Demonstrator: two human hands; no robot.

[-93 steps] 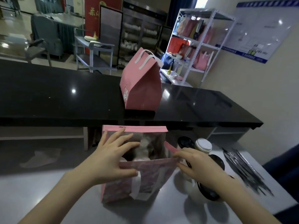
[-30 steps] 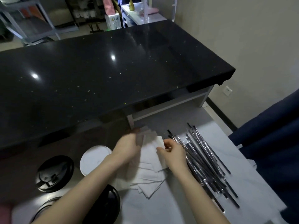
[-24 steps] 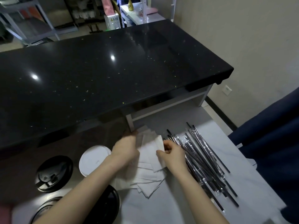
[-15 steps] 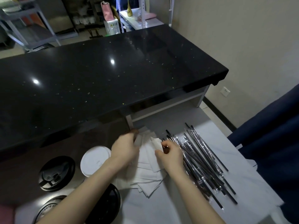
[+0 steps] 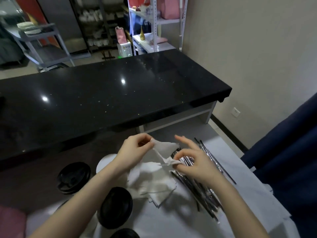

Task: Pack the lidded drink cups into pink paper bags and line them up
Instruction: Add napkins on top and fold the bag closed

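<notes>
Cups: four lidded drink cups stand upright on the white worktop (image 5: pixel 240 189), seen from above so mainly their round lids show, at lower left of the hands.
Black-lidded cup (image 5: pixel 73 177): furthest left, lid facing up, close under the black counter (image 5: pixel 111 93).
White-lidded cup (image 5: pixel 105 162): partly hidden behind the left forearm.
Second black-lidded cup (image 5: pixel 116 207): nearest the middle, just beside the napkin pile (image 5: pixel 154 184).
Fourth cup: a black lid (image 5: pixel 125 234) cut off by the bottom edge.
Pink bag (image 5: pixel 10 222): only a blurred corner shows at bottom left.
Left hand (image 5: pixel 135 152): pinches one end of a white napkin (image 5: pixel 163 150), lifted above the pile.
Right hand (image 5: pixel 192 160): thumb and forefinger pinch the napkin's other end, remaining fingers spread.
Straws (image 5: pixel 202 182): wrapped, long axis running from the counter towards the person, right of the napkins.
</notes>
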